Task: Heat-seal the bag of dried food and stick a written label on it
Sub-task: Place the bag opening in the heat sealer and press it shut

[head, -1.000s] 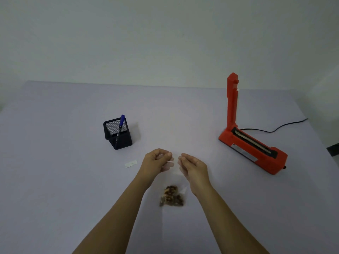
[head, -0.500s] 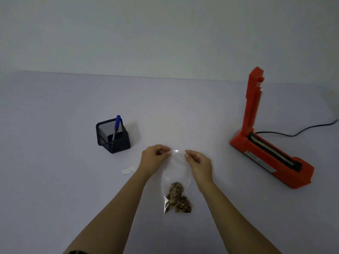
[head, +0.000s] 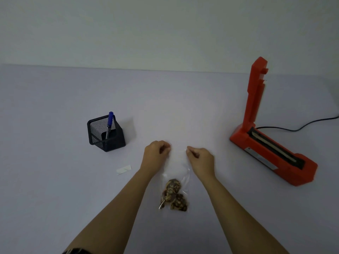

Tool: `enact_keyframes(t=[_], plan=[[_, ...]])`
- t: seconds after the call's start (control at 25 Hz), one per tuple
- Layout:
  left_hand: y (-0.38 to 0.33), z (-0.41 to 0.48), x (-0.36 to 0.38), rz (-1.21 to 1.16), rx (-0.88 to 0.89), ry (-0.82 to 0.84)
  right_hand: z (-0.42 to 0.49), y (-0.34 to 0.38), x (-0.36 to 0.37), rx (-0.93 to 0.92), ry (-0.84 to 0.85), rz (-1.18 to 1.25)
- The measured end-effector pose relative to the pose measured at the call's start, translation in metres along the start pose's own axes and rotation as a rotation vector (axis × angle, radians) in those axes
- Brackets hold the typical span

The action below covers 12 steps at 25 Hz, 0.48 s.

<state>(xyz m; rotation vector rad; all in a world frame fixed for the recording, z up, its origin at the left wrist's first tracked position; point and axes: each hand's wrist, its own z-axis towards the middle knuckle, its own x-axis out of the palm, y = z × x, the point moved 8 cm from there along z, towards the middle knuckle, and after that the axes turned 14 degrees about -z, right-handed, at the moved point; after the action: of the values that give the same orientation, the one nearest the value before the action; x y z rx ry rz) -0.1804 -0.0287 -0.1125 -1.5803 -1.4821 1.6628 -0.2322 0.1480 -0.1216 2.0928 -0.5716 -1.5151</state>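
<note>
A clear plastic bag (head: 177,167) lies flat on the table between my arms, with brown dried food (head: 173,195) bunched at its near end. My left hand (head: 156,153) pinches the bag's far left corner and my right hand (head: 200,157) pinches the far right corner, stretching the open edge. The red heat sealer (head: 271,149) stands to the right with its arm raised upright. A small white label (head: 124,169) lies left of my left hand. A blue pen (head: 110,123) stands in a black mesh holder (head: 106,133).
The sealer's black cord (head: 300,126) runs off to the right edge. The grey table (head: 55,180) meets a pale wall at the back.
Both hands have spread apart along the bag's top edge, pulling it taut and flat. The camera view has shifted, so the sealer sits further right.
</note>
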Motion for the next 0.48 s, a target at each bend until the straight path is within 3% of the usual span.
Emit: enact_keyframes(t=[0.2, 0.48], plan=[[-0.0011, -0.0024, 0.0043, 0.079, 0.084, -0.055, -0.0021, 0.006, 0.0005, -0.068, -0.054, -0.186], [-0.0024, -0.009, 0.0055, 0.135, 0.181, -0.084, -0.0062, 0.0078, -0.009, -0.237, -0.124, -0.149]])
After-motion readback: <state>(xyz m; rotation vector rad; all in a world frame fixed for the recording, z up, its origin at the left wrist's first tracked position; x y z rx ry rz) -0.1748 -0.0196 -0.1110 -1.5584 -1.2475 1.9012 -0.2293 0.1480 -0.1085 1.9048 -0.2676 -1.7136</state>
